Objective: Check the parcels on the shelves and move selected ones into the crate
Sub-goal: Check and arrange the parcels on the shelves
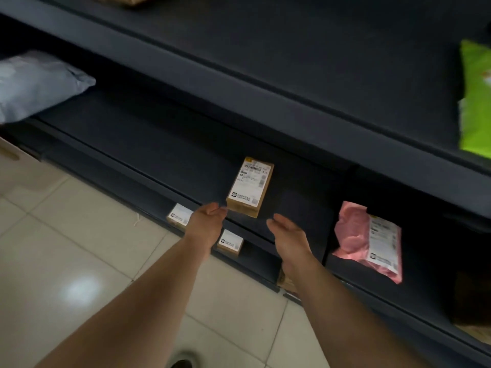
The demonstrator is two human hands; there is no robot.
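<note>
We are looking down at dark blue-grey shelving above a pale tiled floor. Our task's thing here is a small brown cardboard parcel, oblong, lying flat near the front edge of the middle shelf with its long side running away from us. A white shipping label covers most of its top face; we see a barcode strip near the far end, a small round logo at the near left corner, and lines of print too blurred to read. A yellowish patch shows at the far corner, and bare cardboard frames the label along the right side and near end.

Our left hand reaches to the parcel's near left corner, fingertips touching or just beside it; we cannot tell whether it grips. Our right hand is open with loosely spread fingers, palm turned inward, just short of the parcel and holding nothing.

On the lower shelf, two smaller labelled boxes sit beneath our left arm. A pink mailer bag with a white label lies to the right, a grey poly bag at far left, and a bright green bag on the upper shelf.
</note>
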